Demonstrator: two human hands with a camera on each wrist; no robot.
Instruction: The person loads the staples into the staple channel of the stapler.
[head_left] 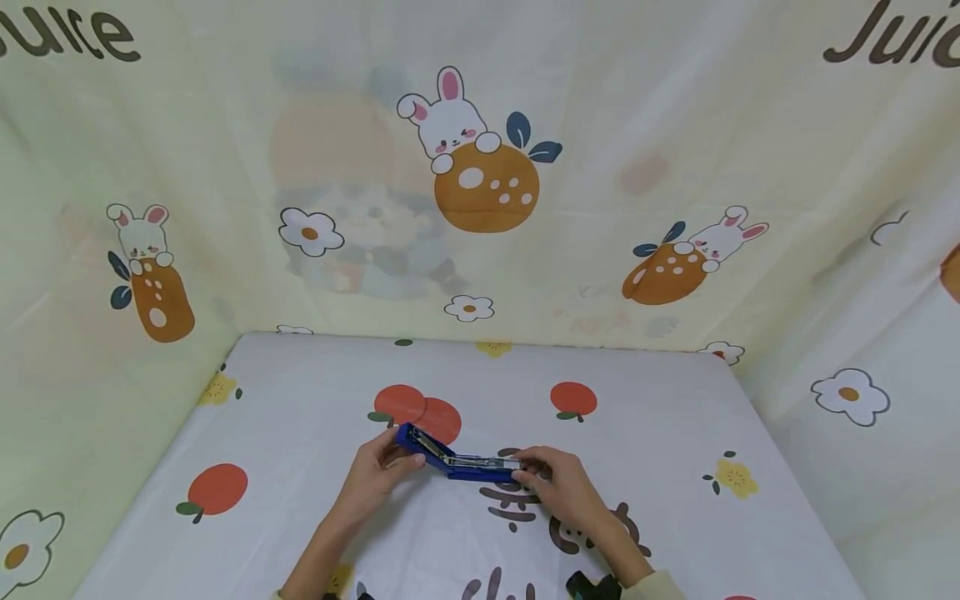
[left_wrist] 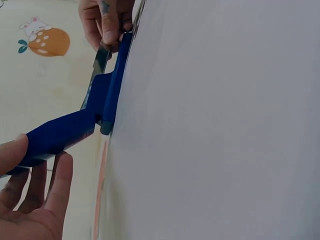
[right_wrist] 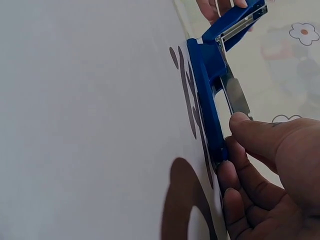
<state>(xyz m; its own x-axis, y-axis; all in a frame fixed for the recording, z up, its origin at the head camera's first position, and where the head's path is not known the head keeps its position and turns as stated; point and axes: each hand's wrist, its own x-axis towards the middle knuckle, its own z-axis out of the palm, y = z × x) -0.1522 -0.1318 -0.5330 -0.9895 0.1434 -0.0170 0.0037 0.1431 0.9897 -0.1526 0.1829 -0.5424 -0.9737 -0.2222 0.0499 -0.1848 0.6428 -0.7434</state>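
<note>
A blue stapler (head_left: 472, 477), opened out at its hinge, is held between both hands above the table. My left hand (head_left: 375, 479) pinches the raised top arm at its end; in the left wrist view the thumb and fingers of the left hand (left_wrist: 37, 195) lie on either side of that blue arm (left_wrist: 60, 135). My right hand (head_left: 558, 483) holds the other end, at the base and metal rail. In the right wrist view the thumb of the right hand (right_wrist: 270, 170) is on the metal rail (right_wrist: 235, 92), with fingers by the end of the blue base (right_wrist: 210, 110).
A white tablecloth (head_left: 300, 417) printed with red fruits, yellow flowers and dark lettering covers the table. Behind and at both sides hangs a pale curtain (head_left: 600, 275) with rabbit and flower prints. A dark object (head_left: 592, 586) shows by the right sleeve (head_left: 654, 586).
</note>
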